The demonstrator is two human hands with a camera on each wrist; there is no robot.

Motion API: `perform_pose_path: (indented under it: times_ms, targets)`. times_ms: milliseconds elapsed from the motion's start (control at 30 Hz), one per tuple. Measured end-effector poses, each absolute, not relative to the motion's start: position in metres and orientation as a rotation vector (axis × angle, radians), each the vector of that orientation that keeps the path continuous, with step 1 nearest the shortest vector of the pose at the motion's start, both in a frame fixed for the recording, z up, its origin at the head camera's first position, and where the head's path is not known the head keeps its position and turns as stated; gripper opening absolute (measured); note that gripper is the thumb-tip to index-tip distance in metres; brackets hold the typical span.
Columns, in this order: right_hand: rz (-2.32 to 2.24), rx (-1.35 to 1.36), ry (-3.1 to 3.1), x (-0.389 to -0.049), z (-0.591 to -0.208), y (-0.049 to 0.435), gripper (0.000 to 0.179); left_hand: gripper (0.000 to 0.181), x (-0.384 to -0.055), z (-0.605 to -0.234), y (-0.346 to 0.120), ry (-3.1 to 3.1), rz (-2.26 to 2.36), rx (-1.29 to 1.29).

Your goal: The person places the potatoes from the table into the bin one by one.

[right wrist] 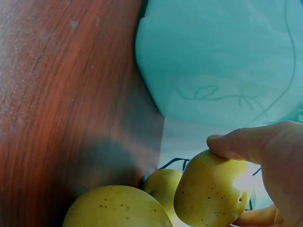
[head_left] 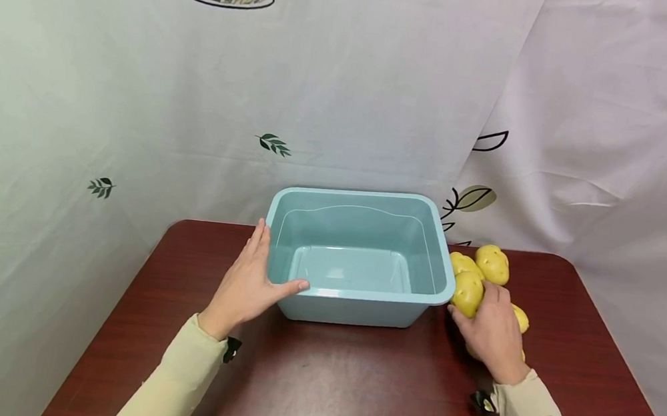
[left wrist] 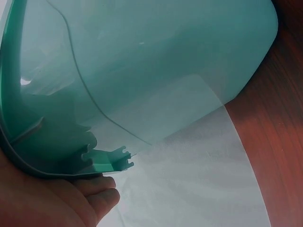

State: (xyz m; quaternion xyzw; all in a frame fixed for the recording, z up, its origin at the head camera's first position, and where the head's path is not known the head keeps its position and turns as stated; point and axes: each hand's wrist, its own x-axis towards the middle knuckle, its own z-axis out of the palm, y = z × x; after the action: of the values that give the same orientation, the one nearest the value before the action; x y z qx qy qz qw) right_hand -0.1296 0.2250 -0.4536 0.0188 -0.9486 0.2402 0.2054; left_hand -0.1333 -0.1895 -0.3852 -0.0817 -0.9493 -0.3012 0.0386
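A light blue plastic basin (head_left: 354,309) stands at the back middle of the table, with nothing inside it. My left hand (head_left: 245,293) rests against its front left corner, fingers straight along the side and thumb over the front rim. In the left wrist view that hand (left wrist: 52,201) lies right under the rim of the basin (left wrist: 156,61). To the right of the basin, my right hand (head_left: 497,334) holds a yellow potato (head_left: 467,292). The right wrist view shows this potato (right wrist: 208,194) between thumb and fingers, above another potato (right wrist: 116,208).
More potatoes (head_left: 492,264) are clustered behind and under the right hand, partly hidden by it. The dark red wooden table (head_left: 316,387) extends in front of the basin. A pale printed cloth (head_left: 373,105) hangs right behind the table's back edge.
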Motion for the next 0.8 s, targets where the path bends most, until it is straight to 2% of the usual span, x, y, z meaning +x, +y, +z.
perform_pose_path:
  times_ms: [800]
  targets:
    - [0.720,0.059,-2.576,-0.126,-0.424,0.233,0.077,0.129,-0.133,-0.385,-0.189,-2.905,-0.922,-0.246]
